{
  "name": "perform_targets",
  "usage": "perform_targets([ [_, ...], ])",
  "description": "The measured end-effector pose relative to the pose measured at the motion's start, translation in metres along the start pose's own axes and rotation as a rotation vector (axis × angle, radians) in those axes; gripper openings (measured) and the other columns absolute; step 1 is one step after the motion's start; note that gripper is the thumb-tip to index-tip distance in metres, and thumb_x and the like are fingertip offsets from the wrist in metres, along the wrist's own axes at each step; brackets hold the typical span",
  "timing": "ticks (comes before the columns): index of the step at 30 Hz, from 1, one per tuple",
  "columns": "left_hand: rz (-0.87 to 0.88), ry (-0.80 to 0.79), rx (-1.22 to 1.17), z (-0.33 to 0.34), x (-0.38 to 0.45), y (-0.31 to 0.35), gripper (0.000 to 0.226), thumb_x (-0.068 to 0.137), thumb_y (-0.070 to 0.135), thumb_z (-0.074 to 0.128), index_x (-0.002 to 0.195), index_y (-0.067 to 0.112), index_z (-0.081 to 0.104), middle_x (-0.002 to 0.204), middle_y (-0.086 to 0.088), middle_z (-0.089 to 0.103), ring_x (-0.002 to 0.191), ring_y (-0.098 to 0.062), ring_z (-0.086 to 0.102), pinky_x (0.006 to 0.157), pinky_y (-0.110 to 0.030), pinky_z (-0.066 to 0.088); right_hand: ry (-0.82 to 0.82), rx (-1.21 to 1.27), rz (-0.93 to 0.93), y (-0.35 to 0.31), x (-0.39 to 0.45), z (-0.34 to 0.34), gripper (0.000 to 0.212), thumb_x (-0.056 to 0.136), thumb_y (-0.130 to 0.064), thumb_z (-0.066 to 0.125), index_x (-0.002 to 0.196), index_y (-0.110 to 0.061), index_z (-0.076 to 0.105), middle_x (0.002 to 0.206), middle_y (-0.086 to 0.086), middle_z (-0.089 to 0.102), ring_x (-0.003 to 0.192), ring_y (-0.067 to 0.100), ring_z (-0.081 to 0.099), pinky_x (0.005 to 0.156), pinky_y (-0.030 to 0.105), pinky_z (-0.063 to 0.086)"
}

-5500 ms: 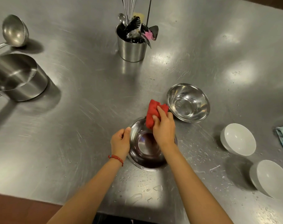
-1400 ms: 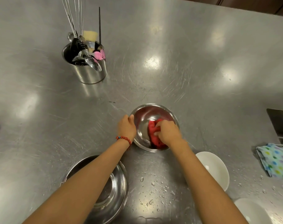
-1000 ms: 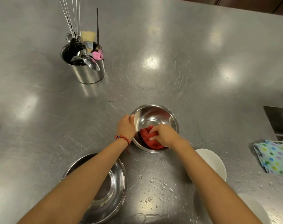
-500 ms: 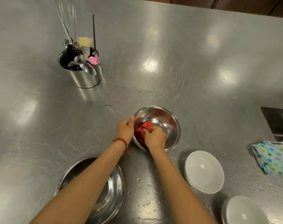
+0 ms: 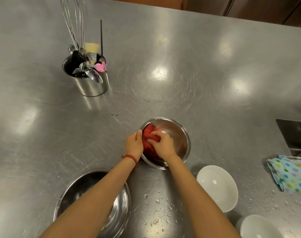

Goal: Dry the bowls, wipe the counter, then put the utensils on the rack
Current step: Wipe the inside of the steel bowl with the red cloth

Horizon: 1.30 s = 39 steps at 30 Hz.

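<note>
Far to our left on the steel counter stands a metal canister holding a whisk, spoons, a pink brush and other utensils. Nearer to us, under our left forearm, sits a large steel bowl, partly hidden by that arm. Our left hand, a red bead bracelet at its wrist, has its fingers curled over the near-left rim of a smaller steel bowl, thumb on top of the edge. Inside that bowl our right hand presses a red cloth against the left inner wall, fingers bent and closed around the bunched fabric. Water drops lie on the counter between our forearms. To the right of our right arm rests a white bowl, upright, and a second white bowl sits at the lower edge, cut off by the frame. Further right lies a folded dotted cloth, and just behind it a dark flat thing we cannot identify.
</note>
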<state>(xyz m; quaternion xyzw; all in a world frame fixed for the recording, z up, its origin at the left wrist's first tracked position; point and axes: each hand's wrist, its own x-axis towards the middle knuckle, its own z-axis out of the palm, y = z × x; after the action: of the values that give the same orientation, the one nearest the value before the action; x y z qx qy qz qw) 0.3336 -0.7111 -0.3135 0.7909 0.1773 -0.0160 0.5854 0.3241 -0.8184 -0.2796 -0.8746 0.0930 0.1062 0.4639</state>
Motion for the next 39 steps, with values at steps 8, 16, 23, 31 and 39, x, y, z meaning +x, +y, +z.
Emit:
perform_targets([
  [8, 0.001, -0.008, 0.024, 0.002, 0.0, 0.003, 0.038, 0.096, 0.02, 0.041, 0.061, 0.011, 0.05, 0.06, -0.003, 0.049, 0.063, -0.017, 0.045, 0.064, -0.029, 0.036, -0.106, 0.026, -0.051, 0.005, -0.013, -0.003, 0.026, 0.081, -0.01, 0.067, 0.107, -0.011, 0.069, 0.116, 0.009, 0.066, 0.111, 0.02, 0.057, 0.098, 0.026, 0.041],
  [16, 0.004, 0.001, 0.024, -0.004, -0.006, 0.009, 0.047, 0.095, 0.018, 0.042, 0.049, 0.016, 0.033, 0.05, -0.001, 0.033, 0.05, -0.01, 0.03, 0.049, -0.028, 0.025, -0.096, -0.104, -0.168, 0.008, -0.06, -0.03, 0.029, 0.081, -0.02, 0.068, 0.111, -0.019, 0.067, 0.11, 0.006, 0.063, 0.102, 0.016, 0.056, 0.086, 0.014, 0.035],
  [23, -0.009, -0.02, 0.008, -0.005, -0.007, 0.008, 0.047, 0.094, 0.019, 0.044, 0.049, 0.016, 0.032, 0.051, -0.001, 0.031, 0.051, -0.012, 0.028, 0.051, -0.028, 0.025, -0.006, -0.245, -0.182, 0.024, -0.097, -0.052, 0.028, 0.089, -0.021, 0.059, 0.116, -0.021, 0.063, 0.117, 0.005, 0.056, 0.103, 0.021, 0.055, 0.092, 0.024, 0.041],
  [31, 0.017, -0.045, 0.074, -0.008, -0.007, 0.011, 0.048, 0.096, 0.02, 0.042, 0.05, 0.015, 0.031, 0.051, -0.001, 0.031, 0.05, -0.01, 0.027, 0.049, -0.026, 0.024, 0.234, -0.242, -0.062, 0.041, -0.059, -0.083, 0.024, 0.086, -0.013, 0.062, 0.11, -0.012, 0.066, 0.106, 0.017, 0.061, 0.096, 0.032, 0.058, 0.078, 0.017, 0.033],
  [39, 0.033, -0.026, 0.068, -0.006, -0.006, 0.006, 0.047, 0.096, 0.019, 0.042, 0.049, 0.016, 0.035, 0.05, 0.0, 0.033, 0.049, -0.009, 0.029, 0.044, -0.017, 0.027, 0.34, -0.298, -0.004, 0.027, 0.002, -0.084, 0.027, 0.092, -0.016, 0.053, 0.117, -0.013, 0.061, 0.117, 0.019, 0.055, 0.102, 0.036, 0.055, 0.085, 0.033, 0.042],
])
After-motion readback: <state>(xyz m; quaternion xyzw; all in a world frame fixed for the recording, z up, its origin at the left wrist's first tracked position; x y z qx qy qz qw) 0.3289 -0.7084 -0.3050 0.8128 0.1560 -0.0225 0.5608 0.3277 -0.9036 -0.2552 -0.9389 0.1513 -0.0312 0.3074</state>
